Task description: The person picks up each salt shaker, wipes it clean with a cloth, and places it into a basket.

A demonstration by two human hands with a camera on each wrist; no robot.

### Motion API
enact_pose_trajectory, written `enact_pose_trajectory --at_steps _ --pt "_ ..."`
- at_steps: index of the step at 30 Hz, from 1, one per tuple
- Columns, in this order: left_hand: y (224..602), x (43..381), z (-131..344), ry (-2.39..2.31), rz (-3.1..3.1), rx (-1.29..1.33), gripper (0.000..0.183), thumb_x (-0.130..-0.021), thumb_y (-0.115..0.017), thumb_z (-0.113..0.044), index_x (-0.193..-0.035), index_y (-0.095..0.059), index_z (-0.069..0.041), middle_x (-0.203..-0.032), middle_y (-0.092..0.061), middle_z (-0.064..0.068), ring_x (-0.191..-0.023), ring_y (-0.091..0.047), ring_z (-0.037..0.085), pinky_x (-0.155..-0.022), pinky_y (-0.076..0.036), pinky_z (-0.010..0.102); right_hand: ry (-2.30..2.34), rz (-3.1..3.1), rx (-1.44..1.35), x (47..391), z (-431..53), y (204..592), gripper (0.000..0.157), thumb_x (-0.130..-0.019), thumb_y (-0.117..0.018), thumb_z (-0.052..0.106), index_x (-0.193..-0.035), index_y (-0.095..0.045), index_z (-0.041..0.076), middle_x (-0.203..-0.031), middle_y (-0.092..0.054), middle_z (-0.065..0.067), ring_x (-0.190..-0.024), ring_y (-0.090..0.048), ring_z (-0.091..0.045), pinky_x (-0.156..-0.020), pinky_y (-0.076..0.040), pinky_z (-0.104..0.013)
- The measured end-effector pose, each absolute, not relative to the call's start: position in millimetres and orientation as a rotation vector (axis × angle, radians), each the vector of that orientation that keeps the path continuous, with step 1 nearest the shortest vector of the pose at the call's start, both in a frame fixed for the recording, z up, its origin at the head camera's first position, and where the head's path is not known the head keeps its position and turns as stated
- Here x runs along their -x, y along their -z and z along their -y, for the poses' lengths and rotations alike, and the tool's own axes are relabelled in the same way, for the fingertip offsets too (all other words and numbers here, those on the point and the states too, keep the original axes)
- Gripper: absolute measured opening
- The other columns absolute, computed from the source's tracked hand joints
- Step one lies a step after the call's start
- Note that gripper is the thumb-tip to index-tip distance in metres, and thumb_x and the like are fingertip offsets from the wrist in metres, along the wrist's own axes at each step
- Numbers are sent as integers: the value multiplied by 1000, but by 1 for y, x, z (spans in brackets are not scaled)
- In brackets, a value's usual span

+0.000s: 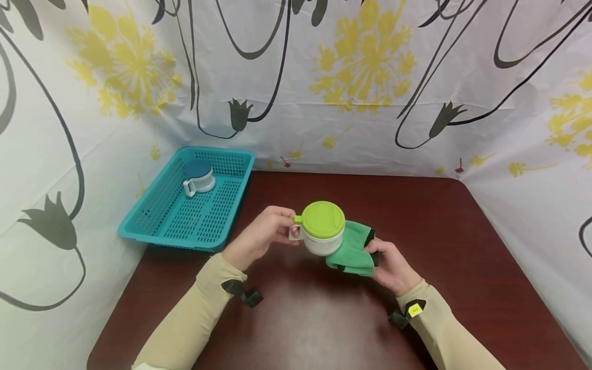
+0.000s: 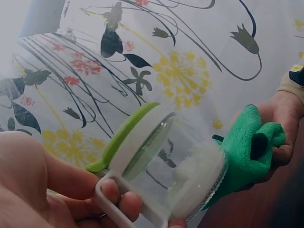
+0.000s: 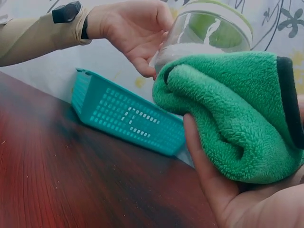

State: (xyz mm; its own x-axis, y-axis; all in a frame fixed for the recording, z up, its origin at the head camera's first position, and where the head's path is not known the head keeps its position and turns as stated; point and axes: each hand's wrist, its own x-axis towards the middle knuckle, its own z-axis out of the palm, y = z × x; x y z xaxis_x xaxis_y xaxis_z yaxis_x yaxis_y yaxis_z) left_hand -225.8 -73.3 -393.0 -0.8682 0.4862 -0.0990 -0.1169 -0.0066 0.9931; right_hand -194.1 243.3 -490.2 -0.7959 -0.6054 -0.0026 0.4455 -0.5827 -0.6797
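Observation:
My left hand (image 1: 273, 226) grips the white handle of a clear seasoning jar (image 2: 190, 166) with a green lid (image 1: 323, 219). Some white, grainy contents show through the jar's wall in the left wrist view. The jar is raised over the table and tilted. In my right hand (image 1: 392, 267) is a folded green cloth (image 3: 237, 104) with black edging, thumb on one side of it. The cloth lies against the bottom end of the jar, on the side away from the lid.
At the back left of the dark red table (image 1: 296, 329) stands a teal plastic basket (image 1: 185, 239). Inside it sits another white-handled jar with a blue lid (image 1: 198, 168). Patterned fabric (image 1: 296, 149) hangs behind the table and along both sides.

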Motion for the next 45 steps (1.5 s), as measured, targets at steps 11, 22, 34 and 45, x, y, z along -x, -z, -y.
enact_pose_trajectory --at_steps 11,22,34,45 --pt "392 222 80 -1886 -1825 -327 17 -92 -53 -3 -80 -64 3 -77 -63 14 -77 -69 32 -89 -54 54 2330 -1003 327 195 -246 488 37 -95 -30 -8 -120 -56 2 -113 -62 -9 -102 -63 -23 -91 -52 -40" --pt "396 223 83 -1811 -1897 -194 16 -93 -58 -7 -90 -72 1 -81 -69 11 -80 -69 29 -83 -54 45 2327 -1076 284 190 -243 493 34 -96 -34 -6 -116 -61 2 -110 -64 -7 -101 -64 -22 -90 -53 -41" --pt "378 214 89 -1822 -2002 -293 17 -91 -56 -1 -88 -72 5 -85 -68 14 -87 -64 29 -89 -54 47 2313 -1198 273 187 -243 476 41 -99 -38 -6 -136 -50 3 -126 -61 -10 -112 -63 -26 -96 -51 -46" --pt "359 224 127 -1941 -1950 -226 20 -95 -52 -2 -90 -71 4 -87 -70 15 -89 -68 34 -91 -54 45 2084 -1501 271 179 -267 455 47 -101 -47 -2 -148 -42 2 -138 -56 -17 -122 -59 -29 -100 -49 -45"
